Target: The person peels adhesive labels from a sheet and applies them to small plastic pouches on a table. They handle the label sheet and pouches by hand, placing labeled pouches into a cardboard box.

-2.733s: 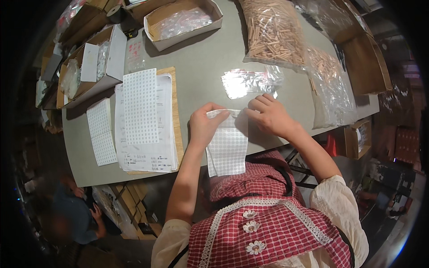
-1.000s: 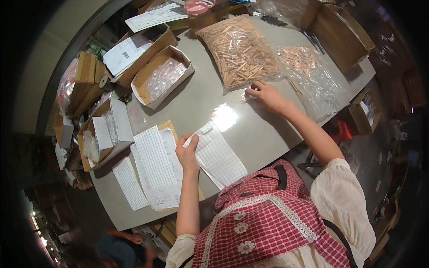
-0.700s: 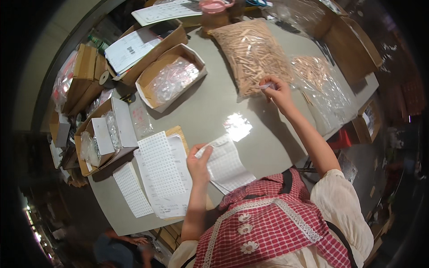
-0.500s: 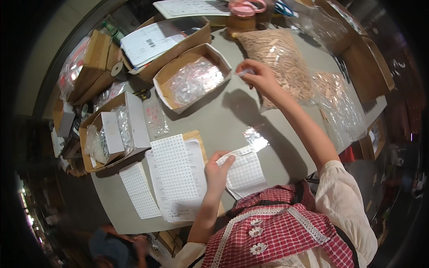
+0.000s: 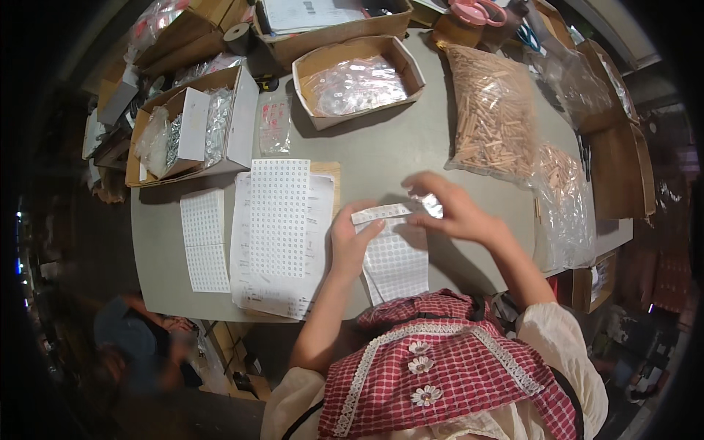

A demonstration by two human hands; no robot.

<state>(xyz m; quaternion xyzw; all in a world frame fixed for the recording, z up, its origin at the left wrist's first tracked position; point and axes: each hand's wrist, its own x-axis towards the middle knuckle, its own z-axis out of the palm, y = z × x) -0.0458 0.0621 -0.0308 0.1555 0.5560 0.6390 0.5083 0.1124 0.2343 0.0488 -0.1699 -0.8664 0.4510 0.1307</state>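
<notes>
My left hand (image 5: 350,238) grips a folded sheet of small round stickers (image 5: 396,257), thumb on top, just in front of me. The sheet's upper strip (image 5: 378,213) is bent up, with a row of stickers along it. My right hand (image 5: 458,209) hovers at the strip's right end, fingers curved and spread from the thumb; I see nothing held in it. Between its thumb and fingers shows a shiny small plastic bag (image 5: 431,206), which seems to lie on the table. Whether the thumb touches the strip, I cannot tell.
An open box of small clear bags (image 5: 312,114) stands beyond my hands. Left are a box of metal hardware (image 5: 238,125), a sticker sheet on papers (image 5: 282,220) and another sheet (image 5: 204,242). Right lies a big bag of wooden dowels (image 5: 491,110). Another person (image 5: 139,337) is at lower left.
My right hand has come back from beside the box of clear bags to the sticker sheet, and its fingers have parted. My left hand still holds the sheet. The view has shifted.
</notes>
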